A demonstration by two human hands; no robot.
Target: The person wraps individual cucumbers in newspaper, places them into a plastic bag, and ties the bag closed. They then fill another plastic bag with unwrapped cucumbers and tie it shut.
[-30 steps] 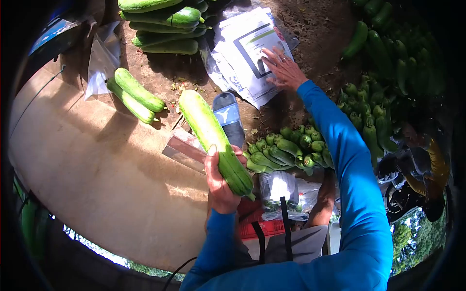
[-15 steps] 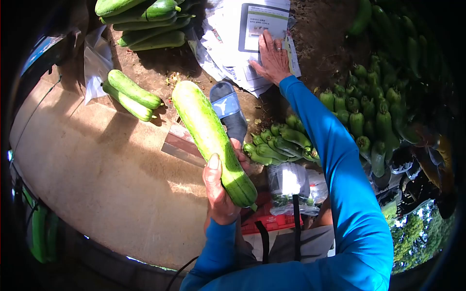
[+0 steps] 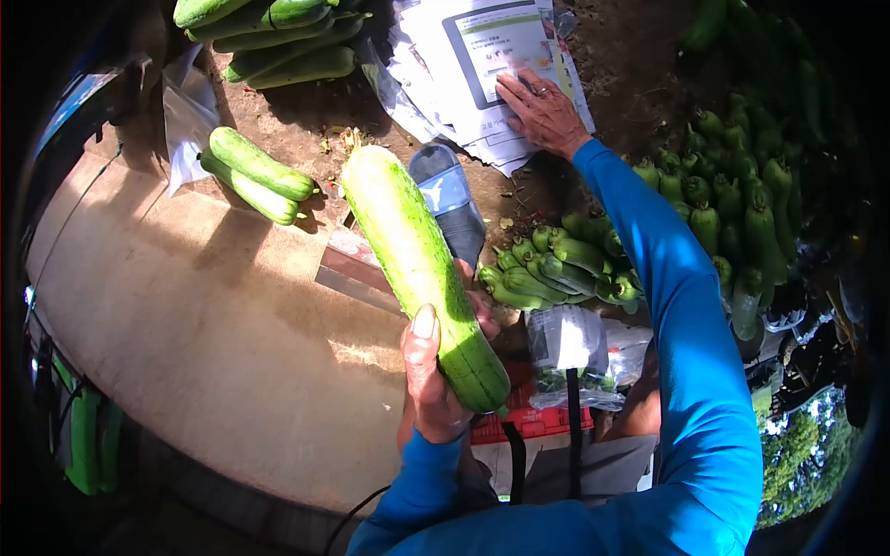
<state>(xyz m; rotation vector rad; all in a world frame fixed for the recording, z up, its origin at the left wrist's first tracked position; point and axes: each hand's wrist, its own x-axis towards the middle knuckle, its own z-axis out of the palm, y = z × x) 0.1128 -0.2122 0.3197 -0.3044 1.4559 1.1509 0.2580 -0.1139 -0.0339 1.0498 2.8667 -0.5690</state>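
Note:
My left hand (image 3: 432, 380) is wrapped around the lower end of a large long green gourd (image 3: 417, 269), thumb on top, its speckled skin lit by the sun. The gourd is raised and tilted, its far end pointing up and left. My right hand (image 3: 547, 116) lies with fingers stretched over the top sheet of a stack of printed papers (image 3: 501, 46) on the ground. Below the gourd, a sandal (image 3: 454, 208) with a blue strap is on a foot, partly covered by the gourd.
Two similar gourds (image 3: 260, 165) lie at left, beside a clear plastic bag (image 3: 185, 111). More gourds (image 3: 297, 60) are piled at the top left. Several smaller green gourds (image 3: 542, 269) lie right of centre, with many more (image 3: 732, 204) beyond my right arm. A plastic packet (image 3: 565, 343) sits near my lap.
The top sheet is turned slightly, and my right hand has shifted a little right and down across it. My left hand still holds the gourd; the whole view has shifted slightly.

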